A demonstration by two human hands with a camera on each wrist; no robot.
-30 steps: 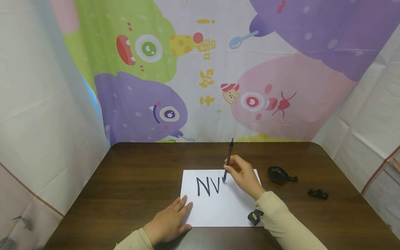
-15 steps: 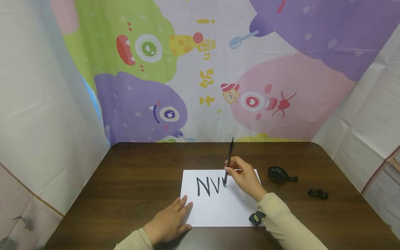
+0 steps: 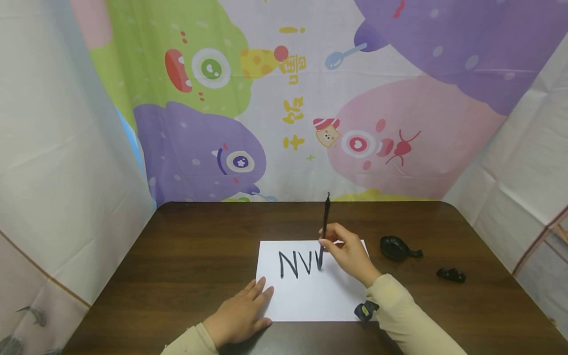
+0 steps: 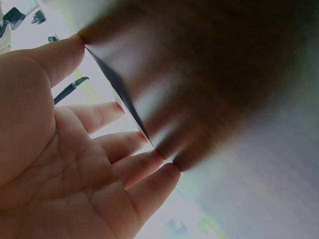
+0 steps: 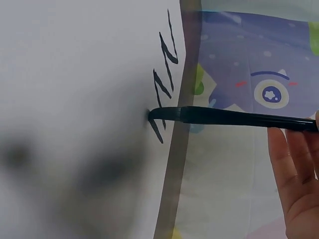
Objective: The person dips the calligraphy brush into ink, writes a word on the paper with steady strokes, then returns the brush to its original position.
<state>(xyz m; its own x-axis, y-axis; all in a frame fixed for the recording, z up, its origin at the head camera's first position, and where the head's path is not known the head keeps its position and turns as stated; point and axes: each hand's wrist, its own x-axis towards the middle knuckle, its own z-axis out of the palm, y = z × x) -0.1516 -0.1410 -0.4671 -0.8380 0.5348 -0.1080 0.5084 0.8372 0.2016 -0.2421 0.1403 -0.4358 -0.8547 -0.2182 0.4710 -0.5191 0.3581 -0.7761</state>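
My right hand (image 3: 348,251) pinches a black ink brush (image 3: 326,214), nearly upright, its tip on the white paper (image 3: 306,301). In the right wrist view, the wet bristles of the brush (image 5: 224,116) bend against the sheet at the end of a dark stroke. Black strokes (image 3: 295,265), an N and a V with another stroke beginning, run across the upper part. My left hand (image 3: 239,313) rests with fingers extended at the left edge of the paper; the left wrist view shows its fingertips (image 4: 144,139) against the sheet's border.
On the brown wooden table (image 3: 191,256), a black glossy dish with a narrow spout or handle (image 3: 397,248) lies right of the paper. Beside it is a small black bumpy object (image 3: 451,275), perhaps a brush rest. A cartoon-printed curtain (image 3: 293,98) hangs behind the table.
The brush tip has moved down the paper, lengthening the stroke to the right of the V. My right hand has shifted slightly down with it. The left hand has stayed still.
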